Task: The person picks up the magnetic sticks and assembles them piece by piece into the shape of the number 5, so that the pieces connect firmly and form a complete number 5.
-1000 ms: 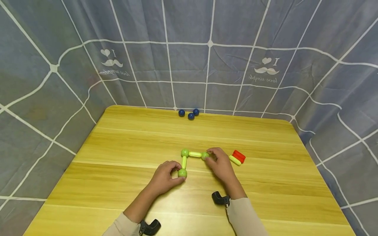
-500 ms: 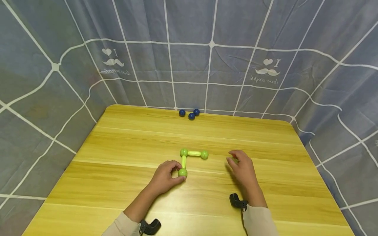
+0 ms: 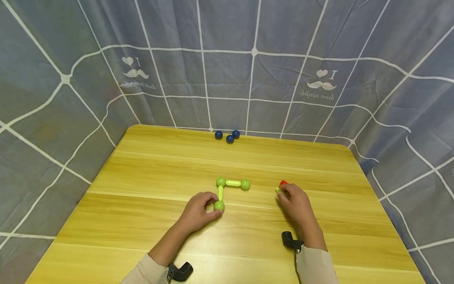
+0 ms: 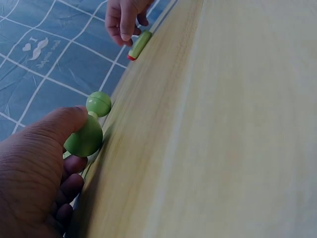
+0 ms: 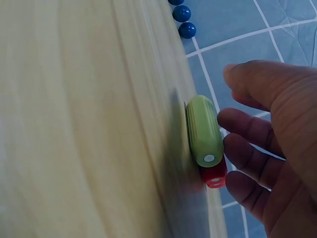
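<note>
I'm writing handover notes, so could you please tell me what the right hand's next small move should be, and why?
Probably close the right hand on the yellow-green rod: it seems open beside the rod, not curled round it, while the left hand holds the near green ball.

We see passage over tabletop (image 3: 262,221) between green ball-and-rod piece (image 3: 221,182) and right hand (image 3: 297,202), three blue balls (image 3: 229,139) in the way farther back

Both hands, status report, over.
Left hand holds near green ball. Right hand at loose green rod, not yet gripping. Red rod close beside, possibly in the way.
</note>
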Demonstrator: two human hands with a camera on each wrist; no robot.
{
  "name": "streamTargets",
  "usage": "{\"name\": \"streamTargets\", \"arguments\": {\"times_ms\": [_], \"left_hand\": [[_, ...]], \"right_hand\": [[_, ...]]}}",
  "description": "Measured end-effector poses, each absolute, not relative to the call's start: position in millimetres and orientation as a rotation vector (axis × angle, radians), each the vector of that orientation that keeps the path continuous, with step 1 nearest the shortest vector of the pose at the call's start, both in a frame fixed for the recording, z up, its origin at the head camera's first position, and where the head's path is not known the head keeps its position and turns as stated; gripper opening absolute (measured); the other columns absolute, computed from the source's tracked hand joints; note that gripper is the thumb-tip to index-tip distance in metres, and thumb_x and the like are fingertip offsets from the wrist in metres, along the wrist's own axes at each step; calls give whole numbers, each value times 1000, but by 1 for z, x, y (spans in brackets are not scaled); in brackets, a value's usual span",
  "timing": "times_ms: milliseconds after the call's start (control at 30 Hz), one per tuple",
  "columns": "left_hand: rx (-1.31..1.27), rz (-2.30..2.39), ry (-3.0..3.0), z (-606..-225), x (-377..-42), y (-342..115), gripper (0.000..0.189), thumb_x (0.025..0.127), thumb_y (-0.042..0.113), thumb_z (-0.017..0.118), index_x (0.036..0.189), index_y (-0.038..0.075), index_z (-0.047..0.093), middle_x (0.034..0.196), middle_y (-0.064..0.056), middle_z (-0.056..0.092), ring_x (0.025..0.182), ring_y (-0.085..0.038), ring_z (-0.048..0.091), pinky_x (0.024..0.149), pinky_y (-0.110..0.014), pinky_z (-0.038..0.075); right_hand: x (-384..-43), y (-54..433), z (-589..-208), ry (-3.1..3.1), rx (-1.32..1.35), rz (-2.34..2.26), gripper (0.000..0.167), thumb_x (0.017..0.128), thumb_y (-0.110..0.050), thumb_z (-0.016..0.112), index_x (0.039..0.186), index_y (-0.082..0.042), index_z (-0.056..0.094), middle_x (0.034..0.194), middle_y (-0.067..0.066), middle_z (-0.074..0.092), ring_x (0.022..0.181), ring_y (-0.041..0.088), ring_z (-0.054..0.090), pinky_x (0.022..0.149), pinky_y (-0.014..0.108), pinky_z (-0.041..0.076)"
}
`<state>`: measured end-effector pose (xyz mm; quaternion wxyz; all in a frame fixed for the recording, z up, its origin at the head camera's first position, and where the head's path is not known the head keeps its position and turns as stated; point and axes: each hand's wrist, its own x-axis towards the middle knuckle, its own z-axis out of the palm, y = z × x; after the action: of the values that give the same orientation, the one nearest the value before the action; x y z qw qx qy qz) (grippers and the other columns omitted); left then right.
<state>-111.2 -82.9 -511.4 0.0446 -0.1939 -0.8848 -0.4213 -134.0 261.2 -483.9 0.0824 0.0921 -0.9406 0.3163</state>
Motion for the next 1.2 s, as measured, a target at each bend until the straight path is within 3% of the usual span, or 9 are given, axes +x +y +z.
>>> {"name": "streamTargets", "arguments": {"times_ms": [367, 700, 900, 1200], "left_hand": [[-601, -1290, -2686, -512, -111, -83, 30, 79, 25, 85, 102, 16, 67, 88, 11, 58, 80, -10, 51, 72, -28, 46], [-583, -1296, -2699, -511, -109, -83, 29, 79, 25, 85, 100, 17, 67, 86, 10, 58, 80, -11, 51, 71, -28, 45], [-585, -1294, -2699, -511, -109, -83, 29, 79, 25, 85, 100, 17, 67, 87, 12, 57, 80, -11, 51, 72, -28, 46], [-580, -1286, -2710, -510, -110, -83, 29, 79, 26, 85, 100, 17, 67, 86, 9, 58, 80, -10, 51, 72, -29, 45]], "right_hand": [[-132, 250, -484, -2839, 352, 1025, 20, 95, -13, 69, 112, -3, 68, 111, 12, 67, 94, 29, 63, 82, 49, 52], [-131, 248, -491, -2915, 357, 963, 18, 90, -9, 72, 107, -5, 68, 101, 6, 65, 84, 21, 56, 81, 45, 48], [-130, 235, -493, -2934, 384, 1031, 19, 89, -7, 72, 107, -7, 65, 93, 1, 61, 77, 16, 51, 74, 38, 47], [-127, 213, -494, -2903, 482, 1173, 18, 89, -4, 71, 105, -13, 67, 94, -5, 62, 77, 13, 51, 72, 32, 46]]}}
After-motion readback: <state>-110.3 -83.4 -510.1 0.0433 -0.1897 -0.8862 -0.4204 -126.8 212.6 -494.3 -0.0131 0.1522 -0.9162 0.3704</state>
